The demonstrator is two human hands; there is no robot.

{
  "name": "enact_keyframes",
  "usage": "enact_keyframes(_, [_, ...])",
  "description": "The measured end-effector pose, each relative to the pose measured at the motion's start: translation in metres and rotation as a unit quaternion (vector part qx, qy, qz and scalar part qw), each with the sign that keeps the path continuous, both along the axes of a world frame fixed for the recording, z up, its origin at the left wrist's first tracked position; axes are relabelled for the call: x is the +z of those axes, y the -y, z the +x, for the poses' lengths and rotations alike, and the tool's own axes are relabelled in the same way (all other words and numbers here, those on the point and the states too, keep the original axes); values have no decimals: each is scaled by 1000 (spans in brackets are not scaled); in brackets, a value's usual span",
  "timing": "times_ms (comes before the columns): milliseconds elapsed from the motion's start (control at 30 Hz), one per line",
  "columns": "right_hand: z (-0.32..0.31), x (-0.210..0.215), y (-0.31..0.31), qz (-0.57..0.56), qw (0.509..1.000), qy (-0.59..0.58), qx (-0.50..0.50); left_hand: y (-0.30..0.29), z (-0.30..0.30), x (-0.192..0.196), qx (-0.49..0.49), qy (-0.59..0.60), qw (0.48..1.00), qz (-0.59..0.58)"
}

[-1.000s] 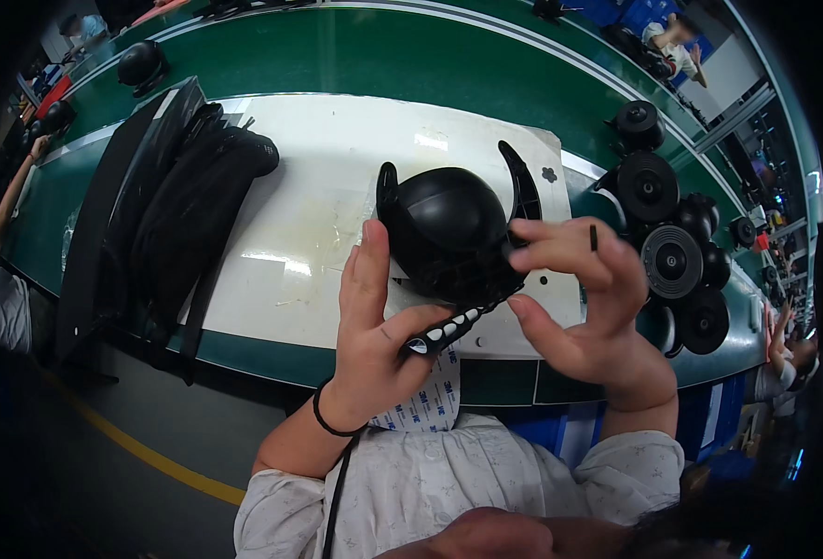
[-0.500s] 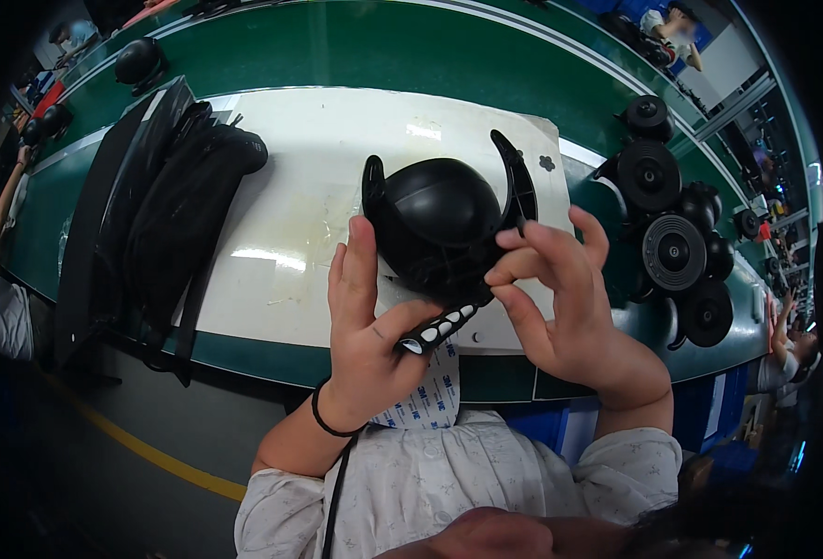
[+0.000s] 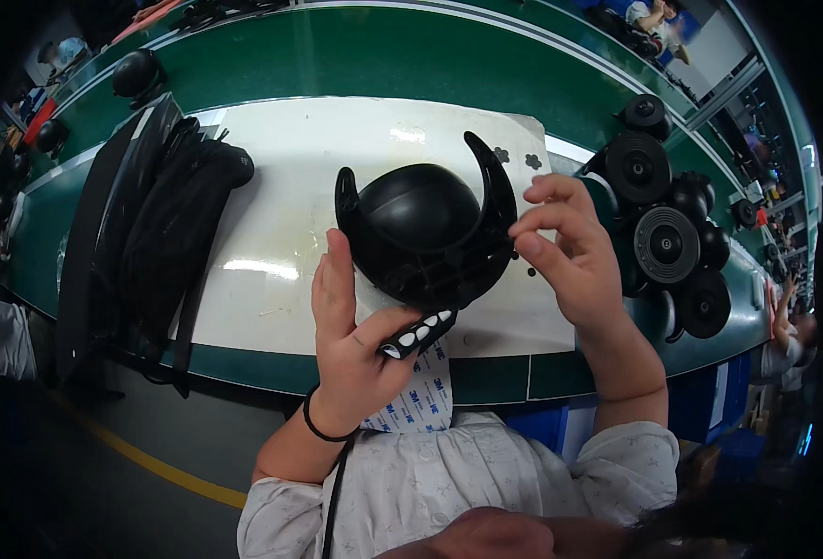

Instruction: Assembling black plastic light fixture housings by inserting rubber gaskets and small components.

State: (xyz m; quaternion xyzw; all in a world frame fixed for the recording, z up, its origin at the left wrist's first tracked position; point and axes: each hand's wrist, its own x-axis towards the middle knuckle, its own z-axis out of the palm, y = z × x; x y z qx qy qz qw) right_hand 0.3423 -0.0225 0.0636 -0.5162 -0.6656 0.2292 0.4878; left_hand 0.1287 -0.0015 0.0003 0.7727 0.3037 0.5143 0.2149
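Note:
A glossy black ball-shaped shell (image 3: 421, 207) with two curved horns rests on the white mat in front of me. At its lower left side is my left hand (image 3: 360, 349), fingers pointing up along the shell. Between its thumb and fingers is a curled adhesive sheet (image 3: 418, 401), with blue print on its white backing and a black strip of white oval spots along the top. My right hand (image 3: 570, 252) is at the base of the right horn (image 3: 495, 186), thumb and index fingertip drawn together. Whatever lies between those fingertips is too small to name.
Black mesh bags (image 3: 183, 200) lie at the left of the white mat (image 3: 272, 224). Several round black units (image 3: 667, 244) are clustered at the right. Two dark flower-shaped pieces (image 3: 533, 161) lie near the mat's far right corner. Other people work around the green table (image 3: 355, 51).
The horned shell and my left hand with the sheet have shifted a little left. My right hand has moved from the shell's lower front up and right to the horn's base.

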Motion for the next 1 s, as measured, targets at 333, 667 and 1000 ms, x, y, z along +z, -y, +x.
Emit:
enact_keyframes(333, [1, 0, -9, 92, 979, 176, -40, -1, -1, 0, 7, -20, 1000, 16])
enact_keyframes(667, [11, -9, 6, 252, 882, 392, -69, -3, 1, -4, -6, 6, 1000, -1])
enact_keyframes(1000, [-15, 4, 23, 250, 922, 296, 5, 6, -15, 2, -27, 36, 999, -19])
